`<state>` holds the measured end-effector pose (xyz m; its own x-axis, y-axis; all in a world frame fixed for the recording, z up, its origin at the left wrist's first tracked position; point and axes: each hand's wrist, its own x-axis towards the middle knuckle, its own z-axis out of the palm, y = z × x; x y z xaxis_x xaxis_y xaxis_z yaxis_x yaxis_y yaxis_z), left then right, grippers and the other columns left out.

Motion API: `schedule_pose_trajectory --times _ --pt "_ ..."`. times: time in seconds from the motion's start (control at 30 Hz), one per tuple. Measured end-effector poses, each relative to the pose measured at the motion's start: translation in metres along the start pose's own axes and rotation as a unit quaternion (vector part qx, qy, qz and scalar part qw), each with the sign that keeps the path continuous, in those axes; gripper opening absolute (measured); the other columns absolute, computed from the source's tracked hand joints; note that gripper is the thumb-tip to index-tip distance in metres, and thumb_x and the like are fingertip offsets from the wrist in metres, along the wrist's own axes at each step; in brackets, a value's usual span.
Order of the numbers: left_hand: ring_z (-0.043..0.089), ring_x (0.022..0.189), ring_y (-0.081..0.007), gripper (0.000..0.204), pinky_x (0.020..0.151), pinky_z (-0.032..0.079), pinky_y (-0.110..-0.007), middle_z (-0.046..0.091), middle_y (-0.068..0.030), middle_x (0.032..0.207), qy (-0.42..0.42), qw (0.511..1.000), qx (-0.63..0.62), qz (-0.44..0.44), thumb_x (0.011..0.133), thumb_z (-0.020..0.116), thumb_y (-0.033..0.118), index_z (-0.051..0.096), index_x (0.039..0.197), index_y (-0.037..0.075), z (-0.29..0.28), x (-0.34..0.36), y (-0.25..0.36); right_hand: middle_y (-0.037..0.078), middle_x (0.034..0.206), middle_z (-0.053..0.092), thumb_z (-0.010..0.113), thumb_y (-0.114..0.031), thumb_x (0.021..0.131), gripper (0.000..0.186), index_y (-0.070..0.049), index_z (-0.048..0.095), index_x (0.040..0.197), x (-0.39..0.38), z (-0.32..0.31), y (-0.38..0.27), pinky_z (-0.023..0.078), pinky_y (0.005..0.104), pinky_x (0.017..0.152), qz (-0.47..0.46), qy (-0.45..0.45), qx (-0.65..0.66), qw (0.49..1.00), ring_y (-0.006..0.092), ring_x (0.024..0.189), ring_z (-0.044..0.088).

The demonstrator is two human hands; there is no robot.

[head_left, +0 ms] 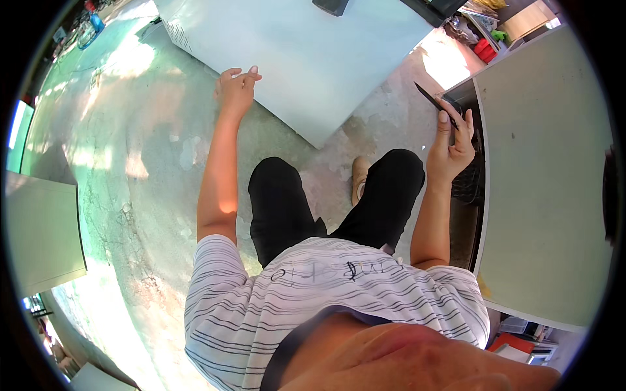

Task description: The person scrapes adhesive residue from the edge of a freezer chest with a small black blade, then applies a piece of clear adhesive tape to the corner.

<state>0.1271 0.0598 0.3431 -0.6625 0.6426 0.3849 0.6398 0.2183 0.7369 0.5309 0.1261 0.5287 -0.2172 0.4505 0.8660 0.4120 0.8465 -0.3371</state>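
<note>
My right hand (pixel 452 144) is closed around a slim black tool (pixel 428 98) with a pointed end, whose exact kind I cannot make out. It is beside the open side of a grey-green cabinet (pixel 541 169), with dark parts inside. My left hand (pixel 237 93) is at the left edge of a large white box-shaped appliance (pixel 306 58) with vent slots in its side. The fingers of this hand are loosely bent and apart, with nothing seen in them. Whether it touches the white surface I cannot tell.
A small black object (pixel 331 6) lies on the white appliance. Another pale cabinet (pixel 42 234) is at the far left. Red and green items (pixel 485 49) are on the floor at the upper right. The concrete floor (pixel 137 195) is cracked and sunlit in patches.
</note>
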Motion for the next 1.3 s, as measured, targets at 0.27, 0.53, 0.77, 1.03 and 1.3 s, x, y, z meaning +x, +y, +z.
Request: schedule_pose_trajectory --times 0.27,0.53,0.77,1.03,1.3 --pt "0.069 0.106 -0.0165 0.048 0.090 0.052 -0.031 0.074 -0.0101 0.116 -0.111 0.976 -0.138 -0.130 0.096 0.071 0.022 0.061 0.140 0.006 -0.045 -0.002 0.021 0.003 0.098 0.079 0.067 -0.012 0.100 0.013 -0.006 0.078 0.104 0.002 0.005 0.016 0.032 0.0486 0.119 0.007 0.026 0.021 0.999 0.0145 0.094 0.070" --pt "0.065 0.103 -0.0133 0.029 0.095 0.048 -0.027 0.072 -0.0047 0.115 0.027 0.974 -0.165 0.149 0.096 0.073 0.021 0.074 0.122 0.009 -0.058 -0.007 0.146 0.008 0.101 0.079 0.065 -0.016 0.102 0.019 0.000 0.075 0.106 0.033 0.011 0.016 0.035 0.0481 0.119 0.041 0.130 0.141 0.981 0.0149 0.100 0.069" --pt "0.059 0.086 -0.0120 0.024 0.081 0.046 -0.026 0.060 -0.0001 0.091 -0.014 0.945 -0.293 0.145 0.088 0.082 0.030 0.081 0.108 0.016 -0.044 0.017 0.268 0.010 0.101 0.078 0.067 -0.015 0.102 0.023 0.005 0.073 0.109 0.064 0.019 0.012 0.035 0.0449 0.121 0.035 0.197 0.232 0.952 0.0120 0.097 0.068" --pt "0.044 0.070 -0.0074 0.034 0.062 0.036 -0.023 0.041 0.0044 0.075 0.108 0.947 -0.200 0.226 0.080 0.089 0.032 0.082 0.106 0.012 -0.015 0.034 0.322 0.013 0.104 0.077 0.067 -0.016 0.102 0.025 0.005 0.071 0.114 0.058 0.028 0.019 0.037 0.0375 0.109 0.064 0.247 0.264 0.930 0.0102 0.092 0.066" --pt "0.058 0.079 -0.0068 0.032 0.072 0.044 -0.022 0.069 0.0021 0.083 -0.053 0.920 -0.386 0.036 0.080 0.089 0.023 0.082 0.104 0.004 -0.026 0.036 0.334 0.008 0.105 0.075 0.069 -0.020 0.102 0.028 0.004 0.073 0.116 0.057 0.035 0.019 0.044 0.0190 0.081 0.112 0.240 0.332 0.905 0.0064 0.088 0.060"
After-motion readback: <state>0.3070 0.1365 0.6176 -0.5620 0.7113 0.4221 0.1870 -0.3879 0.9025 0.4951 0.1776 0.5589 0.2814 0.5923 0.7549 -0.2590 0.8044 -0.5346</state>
